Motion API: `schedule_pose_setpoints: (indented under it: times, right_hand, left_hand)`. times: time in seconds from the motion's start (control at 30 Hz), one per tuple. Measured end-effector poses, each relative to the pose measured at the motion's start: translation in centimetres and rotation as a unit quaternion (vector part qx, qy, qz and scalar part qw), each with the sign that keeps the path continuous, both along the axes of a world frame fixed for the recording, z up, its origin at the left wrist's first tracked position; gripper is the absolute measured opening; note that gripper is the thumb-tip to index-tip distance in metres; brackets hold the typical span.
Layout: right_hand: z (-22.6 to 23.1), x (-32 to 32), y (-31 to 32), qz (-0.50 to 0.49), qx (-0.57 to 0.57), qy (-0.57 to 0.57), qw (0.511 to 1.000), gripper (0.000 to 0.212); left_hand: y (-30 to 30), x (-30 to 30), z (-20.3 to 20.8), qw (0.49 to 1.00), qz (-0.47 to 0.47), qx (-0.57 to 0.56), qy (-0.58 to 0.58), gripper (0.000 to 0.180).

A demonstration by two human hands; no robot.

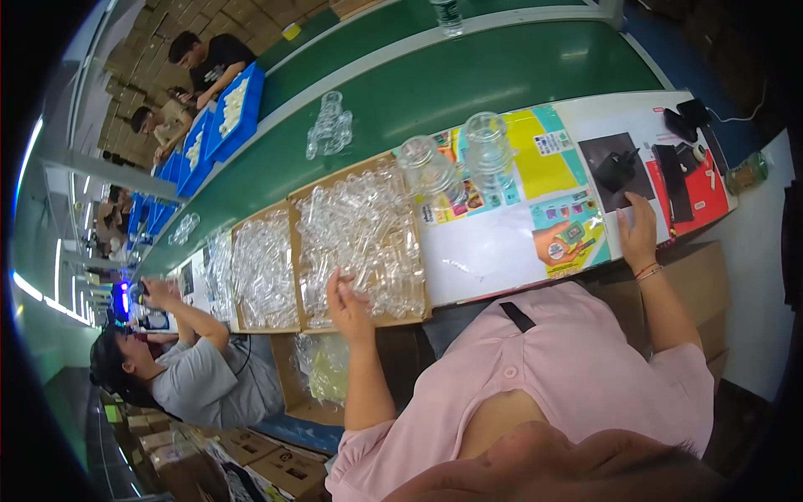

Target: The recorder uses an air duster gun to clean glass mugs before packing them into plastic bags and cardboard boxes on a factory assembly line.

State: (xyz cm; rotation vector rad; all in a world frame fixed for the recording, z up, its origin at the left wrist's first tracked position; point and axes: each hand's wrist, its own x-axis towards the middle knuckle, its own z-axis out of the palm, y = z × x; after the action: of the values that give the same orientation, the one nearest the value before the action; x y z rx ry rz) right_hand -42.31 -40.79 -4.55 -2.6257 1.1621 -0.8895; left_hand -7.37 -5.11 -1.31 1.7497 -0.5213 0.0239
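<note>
Left hand [351,309], fingers half curled over small, glossy, colourless see-through plastic pieces [355,213] heaped in a shallow brown cardboard box [401,321]; whether it grips one cannot be told. Right hand [640,229], empty, fingers loosely spread, near a chunky black device [616,171]. Clear, rounded containers [488,146] stand beside the box.

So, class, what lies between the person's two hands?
In the head view, between the left hand and the right hand lie clear plastic pieces, their carton's right edge, a white surface and a colourful printed picture.
</note>
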Motion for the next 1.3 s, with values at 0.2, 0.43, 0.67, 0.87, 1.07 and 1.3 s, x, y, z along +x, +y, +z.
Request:
schedule_pose_setpoints:
  times: [0.2, 0.43, 0.67, 0.87, 1.07, 1.3]
  right_hand:
    - [0.1, -0.2, 0.0, 0.004, 0.020, -0.004, 1.000, 0.035]
    - [0.0, -0.4, -0.2, 0.043, 0.077, -0.105, 0.991, 0.037]
    - [0.3, -0.7, -0.1, 0.063, 0.040, -0.082, 0.994, 0.034]
    - [0.0, -0.5, -0.7, 0.071, -0.006, -0.054, 0.996, 0.029]
    - [0.5, -0.8, -0.3, 0.056, -0.005, -0.054, 0.997, 0.024]
    - [0.0, -0.8, -0.6, 0.078, 0.053, -0.094, 0.991, 0.039]
  left_hand:
    - [-0.6, -0.9, 1.7, 0.985, 0.114, -0.122, 0.043, 0.030]
    - [-8.6, -7.7, 6.8, 0.919, -0.133, -0.238, 0.285, 0.061]
    - [-15.6, -12.8, 6.8, 0.844, -0.324, -0.197, 0.379, 0.058]
    - [-17.1, -13.9, 6.1, 0.869, -0.305, -0.162, 0.354, 0.038]
    - [-16.3, -15.1, 6.1, 0.839, -0.406, -0.144, 0.333, 0.049]
    - [-13.3, -14.6, 5.7, 0.870, -0.397, -0.092, 0.277, 0.046]
